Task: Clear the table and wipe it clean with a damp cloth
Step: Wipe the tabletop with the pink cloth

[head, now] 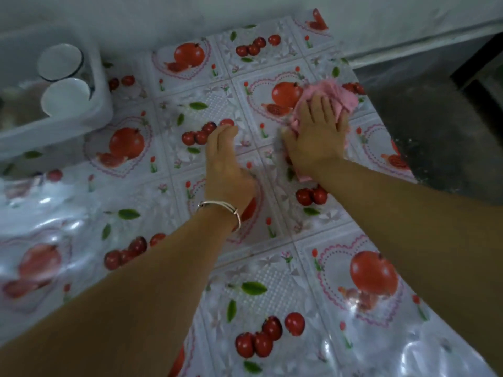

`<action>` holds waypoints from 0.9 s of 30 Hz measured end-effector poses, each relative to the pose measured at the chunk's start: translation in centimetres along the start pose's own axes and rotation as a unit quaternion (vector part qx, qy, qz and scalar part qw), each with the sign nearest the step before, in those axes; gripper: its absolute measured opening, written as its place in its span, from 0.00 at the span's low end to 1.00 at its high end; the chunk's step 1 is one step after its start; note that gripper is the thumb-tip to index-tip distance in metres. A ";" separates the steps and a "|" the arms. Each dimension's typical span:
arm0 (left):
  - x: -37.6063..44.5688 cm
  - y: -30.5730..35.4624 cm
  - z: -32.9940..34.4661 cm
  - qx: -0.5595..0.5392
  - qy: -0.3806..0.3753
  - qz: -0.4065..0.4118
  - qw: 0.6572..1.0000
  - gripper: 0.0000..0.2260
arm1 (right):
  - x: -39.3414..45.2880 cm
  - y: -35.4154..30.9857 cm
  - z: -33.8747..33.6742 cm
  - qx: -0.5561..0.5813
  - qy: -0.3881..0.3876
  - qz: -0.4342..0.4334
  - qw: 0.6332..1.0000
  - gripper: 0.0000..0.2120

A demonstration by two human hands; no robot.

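Far left there's a white plastic tub (92,115) with two white cups (60,61) in it, plus something blurry underneath, maybe more dishes. Dark grey floor (435,126) off right, pale wall (163,14) behind.

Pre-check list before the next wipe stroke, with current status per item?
1. Right hand on the pink cloth, fingers flat: ok.
2. Left hand holds nothing and rests on the tablecloth: ok.
3. Cloth near the table's right edge, still fully on it: ok.
4. White tub with two white cups still on the table at far left: not ok for clearing.
5. Cloth dampness: cannot tell.
6. Tablecloth wrinkled at near left: not ok, may bunch.
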State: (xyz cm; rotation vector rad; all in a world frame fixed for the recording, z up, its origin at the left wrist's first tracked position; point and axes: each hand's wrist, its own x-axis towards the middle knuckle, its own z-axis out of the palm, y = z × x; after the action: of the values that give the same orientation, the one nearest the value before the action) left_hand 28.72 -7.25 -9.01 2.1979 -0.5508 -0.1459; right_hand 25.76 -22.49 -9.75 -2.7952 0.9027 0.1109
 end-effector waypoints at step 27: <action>-8.4 -3.9 -5.9 0.027 0.048 -0.036 0.998 0.21 | -14.3 -8.3 4.5 -0.034 -0.010 -0.316 0.948 0.26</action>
State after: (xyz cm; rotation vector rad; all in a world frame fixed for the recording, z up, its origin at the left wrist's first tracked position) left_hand 24.14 2.72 -8.94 2.2658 -0.4258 -0.0640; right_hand 19.06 -6.79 -10.82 -2.9843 -0.0355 0.0706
